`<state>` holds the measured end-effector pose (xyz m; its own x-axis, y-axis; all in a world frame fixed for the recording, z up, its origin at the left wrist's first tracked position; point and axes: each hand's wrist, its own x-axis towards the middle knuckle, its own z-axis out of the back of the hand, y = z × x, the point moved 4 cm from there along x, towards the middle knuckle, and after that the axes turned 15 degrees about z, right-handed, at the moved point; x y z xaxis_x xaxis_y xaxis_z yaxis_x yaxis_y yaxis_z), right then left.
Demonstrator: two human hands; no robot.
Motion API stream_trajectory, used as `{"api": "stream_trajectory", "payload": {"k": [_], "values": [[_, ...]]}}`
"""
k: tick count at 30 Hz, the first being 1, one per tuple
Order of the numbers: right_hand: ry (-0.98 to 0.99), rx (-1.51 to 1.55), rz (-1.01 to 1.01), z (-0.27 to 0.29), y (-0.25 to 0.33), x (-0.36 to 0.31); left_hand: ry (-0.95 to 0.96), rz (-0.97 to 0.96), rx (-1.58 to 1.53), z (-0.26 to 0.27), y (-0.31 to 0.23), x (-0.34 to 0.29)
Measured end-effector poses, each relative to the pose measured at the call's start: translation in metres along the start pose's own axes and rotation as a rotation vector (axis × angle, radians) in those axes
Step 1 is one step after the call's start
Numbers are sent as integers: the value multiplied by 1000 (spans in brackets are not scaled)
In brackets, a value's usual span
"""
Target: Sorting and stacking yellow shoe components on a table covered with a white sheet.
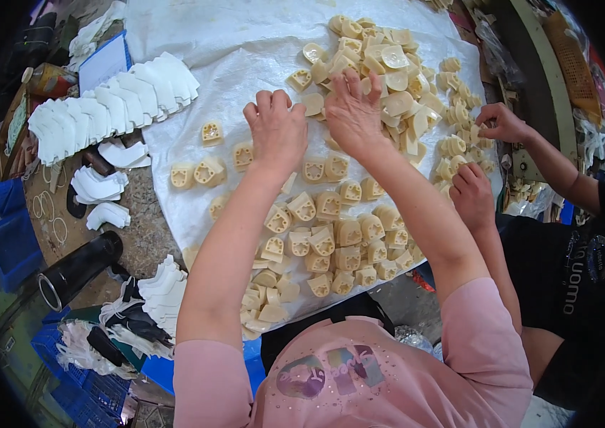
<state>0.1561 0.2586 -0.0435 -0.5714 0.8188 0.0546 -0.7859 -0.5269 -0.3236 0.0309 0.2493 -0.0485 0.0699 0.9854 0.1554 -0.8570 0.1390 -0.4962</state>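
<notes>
My left hand (276, 134) is over the white sheet (224, 78), left of the heaped pieces. Its fingers curl down with the tips bent under, and whatever they hold is hidden. My right hand (354, 120) reaches into the near left side of a heap of cream moulded pieces (395, 57), fingers spread and touching it. A flat, rounded cream piece (312, 104) lies beside its thumb. Closer to me, rows of stacked cream pieces (327, 205) with hollowed, ribbed faces stand on the sheet. Both forearms cross above them.
A co-worker's hands (500, 123) handle similar cream pieces at the right edge. On the left are fanned white curved pieces (113, 105), a black cylinder (81, 269) and blue crates (13, 242). Flat cream pieces (272, 295) are piled at the sheet's near edge.
</notes>
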Motion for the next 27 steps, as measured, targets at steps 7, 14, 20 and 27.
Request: {"api": "stream_trajectory", "payload": {"k": [7, 14, 20, 27], "values": [[-86, 122, -68, -3, 4, -15, -18, 11, 224, -42, -11, 12], [-159, 147, -98, 2, 12, -18, -54, 76, 128, -33, -3, 19], [-231, 355, -83, 16, 10, -18, 141, 458, -21, 22, 45, 27], [-337, 511, 19, 27, 27, 22, 384, 351, 258, 38, 87, 11]]}}
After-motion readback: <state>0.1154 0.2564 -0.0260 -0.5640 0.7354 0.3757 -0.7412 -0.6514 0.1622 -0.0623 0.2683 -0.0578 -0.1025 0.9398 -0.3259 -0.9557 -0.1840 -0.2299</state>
